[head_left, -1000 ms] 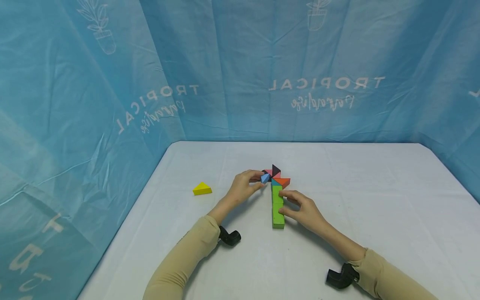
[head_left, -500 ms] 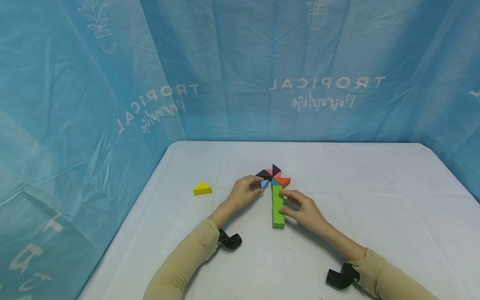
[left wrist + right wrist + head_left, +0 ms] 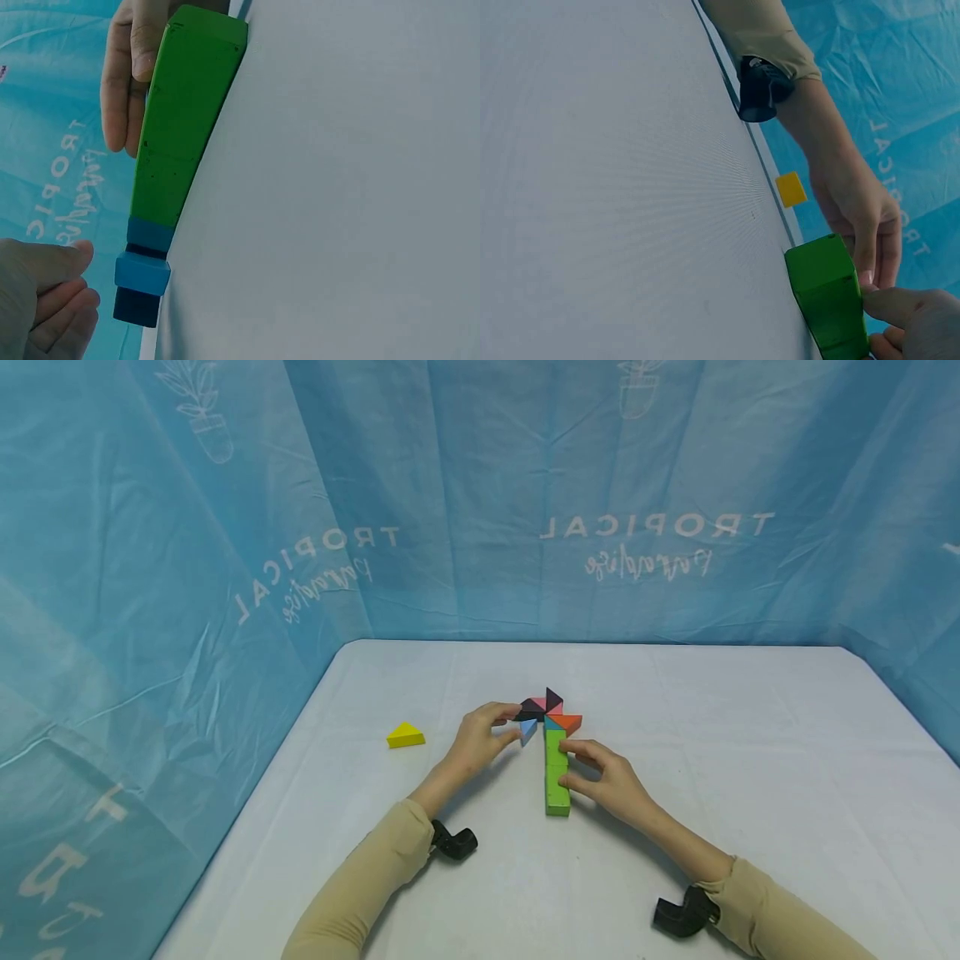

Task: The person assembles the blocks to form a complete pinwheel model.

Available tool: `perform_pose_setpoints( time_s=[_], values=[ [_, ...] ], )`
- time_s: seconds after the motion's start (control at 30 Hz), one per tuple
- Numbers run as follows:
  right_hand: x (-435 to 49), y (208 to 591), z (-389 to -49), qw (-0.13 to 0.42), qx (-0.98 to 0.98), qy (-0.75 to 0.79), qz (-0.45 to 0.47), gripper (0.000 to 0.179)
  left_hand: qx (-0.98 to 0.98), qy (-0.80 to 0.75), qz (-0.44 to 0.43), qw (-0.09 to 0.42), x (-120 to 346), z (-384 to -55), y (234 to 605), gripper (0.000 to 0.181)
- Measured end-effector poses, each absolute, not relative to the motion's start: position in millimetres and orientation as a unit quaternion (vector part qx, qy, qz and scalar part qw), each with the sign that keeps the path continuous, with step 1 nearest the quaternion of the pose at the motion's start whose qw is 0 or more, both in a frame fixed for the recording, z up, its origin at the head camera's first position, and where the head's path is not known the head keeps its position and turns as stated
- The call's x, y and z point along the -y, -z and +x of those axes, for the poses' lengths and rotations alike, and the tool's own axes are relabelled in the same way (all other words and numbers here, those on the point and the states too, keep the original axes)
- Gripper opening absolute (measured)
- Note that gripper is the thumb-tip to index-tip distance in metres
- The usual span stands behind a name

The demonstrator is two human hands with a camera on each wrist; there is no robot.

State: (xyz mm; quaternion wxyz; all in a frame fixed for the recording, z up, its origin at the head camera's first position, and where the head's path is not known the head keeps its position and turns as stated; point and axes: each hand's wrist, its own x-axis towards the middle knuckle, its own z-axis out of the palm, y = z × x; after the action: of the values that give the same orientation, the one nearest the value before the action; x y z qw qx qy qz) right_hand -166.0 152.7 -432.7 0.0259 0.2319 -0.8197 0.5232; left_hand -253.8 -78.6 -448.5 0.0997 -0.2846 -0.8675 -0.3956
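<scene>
My left hand [image 3: 474,742] is just left of a light blue triangular block [image 3: 528,730], fingers and thumb spread. In the left wrist view a gap shows between its thumb and the light blue block [image 3: 142,274]. My right hand [image 3: 611,781] rests thumb and index fingertips against the right side of two green blocks [image 3: 557,789] laid end to end. Above them, black [image 3: 553,699], pink [image 3: 557,710], orange [image 3: 567,723] and teal [image 3: 550,724] triangular blocks fan around one point. The light blue block lies at the fan's lower left.
A yellow triangular block [image 3: 406,738] lies alone to the left on the white tabletop [image 3: 712,760]. Blue printed curtains [image 3: 480,527] hang behind and beside the table. Black wrist-worn devices [image 3: 455,843] sit by both sleeve cuffs.
The light blue block moved down from beside the black blocks to the fan's lower left. My left fingers let go of it and drew back left. The right hand stayed put.
</scene>
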Motion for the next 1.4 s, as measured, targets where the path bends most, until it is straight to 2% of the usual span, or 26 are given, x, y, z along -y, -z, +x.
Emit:
perform_pose_setpoints(
  time_s=[0.23,0.8,1.4],
  values=[
    [-153.4,432.6,-166.0,0.028,0.821,-0.522,0.23,0.05,0.863,0.412,-0.282,0.078,76.3,-250.4,450.8,0.035],
    [-154.1,434.4,-168.0,0.029,0.816,-0.526,0.24,0.048,0.878,0.351,-0.303,0.118,65.2,-261.4,457.6,0.027],
    [-153.8,433.4,-167.6,0.028,0.816,-0.527,0.237,0.048,0.883,0.34,-0.302,0.118,58.9,-267.6,457.0,0.025]
  ],
)
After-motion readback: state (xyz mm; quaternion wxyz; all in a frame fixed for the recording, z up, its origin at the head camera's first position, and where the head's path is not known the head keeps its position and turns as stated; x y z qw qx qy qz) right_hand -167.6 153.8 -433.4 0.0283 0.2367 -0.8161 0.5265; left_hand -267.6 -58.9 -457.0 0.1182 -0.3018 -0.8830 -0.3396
